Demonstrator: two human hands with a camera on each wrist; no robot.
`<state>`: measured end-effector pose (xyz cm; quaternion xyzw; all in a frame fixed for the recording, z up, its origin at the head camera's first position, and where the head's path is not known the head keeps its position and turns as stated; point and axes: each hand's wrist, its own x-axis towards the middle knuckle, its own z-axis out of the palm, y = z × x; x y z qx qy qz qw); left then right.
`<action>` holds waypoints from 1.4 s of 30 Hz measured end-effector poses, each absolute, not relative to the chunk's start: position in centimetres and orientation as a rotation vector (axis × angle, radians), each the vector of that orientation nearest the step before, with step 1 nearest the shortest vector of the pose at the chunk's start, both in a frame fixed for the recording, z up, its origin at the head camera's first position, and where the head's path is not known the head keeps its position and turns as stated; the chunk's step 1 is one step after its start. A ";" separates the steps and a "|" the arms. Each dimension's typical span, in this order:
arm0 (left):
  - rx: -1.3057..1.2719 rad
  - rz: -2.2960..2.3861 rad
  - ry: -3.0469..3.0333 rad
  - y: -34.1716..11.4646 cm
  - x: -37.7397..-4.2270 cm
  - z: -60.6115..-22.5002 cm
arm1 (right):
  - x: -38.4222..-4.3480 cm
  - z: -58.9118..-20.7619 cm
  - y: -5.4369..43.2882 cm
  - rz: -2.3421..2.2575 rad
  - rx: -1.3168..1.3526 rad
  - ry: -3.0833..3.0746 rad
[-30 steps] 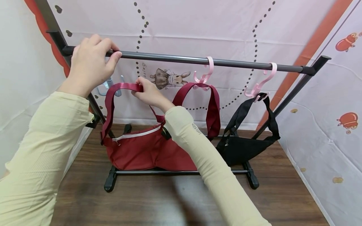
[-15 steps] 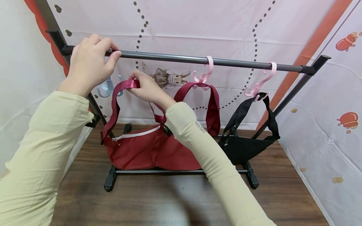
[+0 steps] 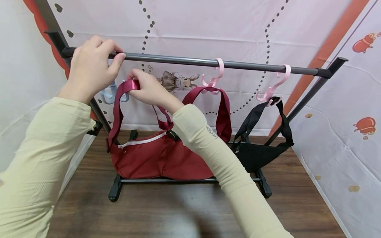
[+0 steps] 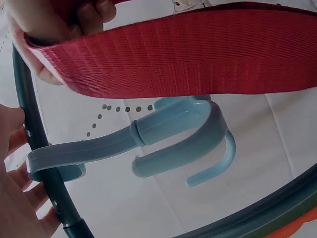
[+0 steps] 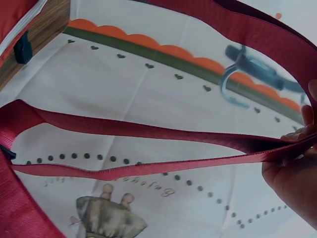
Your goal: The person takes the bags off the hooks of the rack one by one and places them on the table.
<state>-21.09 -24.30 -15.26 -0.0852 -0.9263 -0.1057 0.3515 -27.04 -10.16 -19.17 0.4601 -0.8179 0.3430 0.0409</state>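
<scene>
My left hand (image 3: 92, 67) grips the dark metal rail (image 3: 172, 60) near its left end. My right hand (image 3: 150, 87) pinches a dark red strap (image 3: 118, 112) and holds it up in a loop. This strap belongs to a red bag (image 3: 140, 160) with a white zipper, low at the rack's base. A light blue hook (image 4: 173, 134) hangs from the rail by the left hand; in the left wrist view the strap (image 4: 188, 54) crosses in front of its top part. In the right wrist view the blue hook (image 5: 262, 72) shows inside the strap loop, apart from the fingers.
A pink hook (image 3: 220, 69) on the rail carries another red strap loop (image 3: 224, 115); my right arm hides where it leads. Farther right, a second pink hook (image 3: 285, 74) bears a black bag (image 3: 259, 155). Printed cloth hangs behind the rack, above a wooden floor (image 3: 143, 215).
My right hand has moved left and slightly up with the strap, closer to the blue hook. The left hand keeps its place on the rail.
</scene>
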 end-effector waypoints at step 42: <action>-0.344 -0.560 -2.195 -26.7 -18.4 -17.0 | -23.2 -14.7 -10.3 0.892 1.487 -2.468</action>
